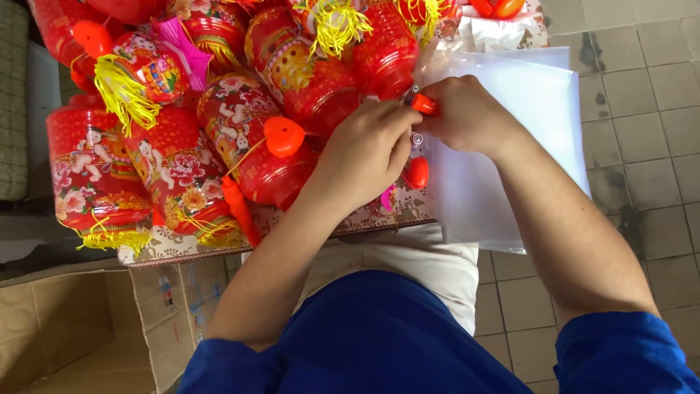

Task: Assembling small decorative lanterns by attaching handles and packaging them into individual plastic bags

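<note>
Fingers of both hands pinch together at one spot, mid-frame top: left hand [364,149] curled shut, fingertips meeting the right hand's; right hand [467,117] closed on a small orange plastic piece [424,105], thumb and forefinger clamped around it. Whether left fingers actually grip that piece or just touch beside it — cannot tell, knuckles hide it.

Left to right:

- Far left edge: green woven cushion [13,102], partly out of frame.
- Bottom left: open cardboard box [80,328], flaps up, sits below the table edge.
- Left to centre: pile of red plastic lanterns [95,160] lying on their sides, printed with flowers and figures, yellow tassels [124,91] hanging off several. One pink tassel [179,40] near the top.
- Orange heart-shaped part [283,136] rests on a lantern just left of the left wrist. Orange stick-like part [239,211] lies tilted near the front table edge.
- Lanterns sit on a table covered with floral patterned cloth [182,248]; front edge visible under the left forearm.
- Centre: the hands, over the table's right part. Small metal ring or eyelet [418,138] shows just below the held piece, between the hands. Another round orange part [417,173] lies under the left hand, on the cloth.
- Right of centre: stack of clear plastic bags [539,109] under the right hand and forearm, overhanging the table's right edge.
- Far right: grey tiled floor [642,146], stained.
- Bottom: blue sleeves and light trousers [408,266] of the person.
</note>
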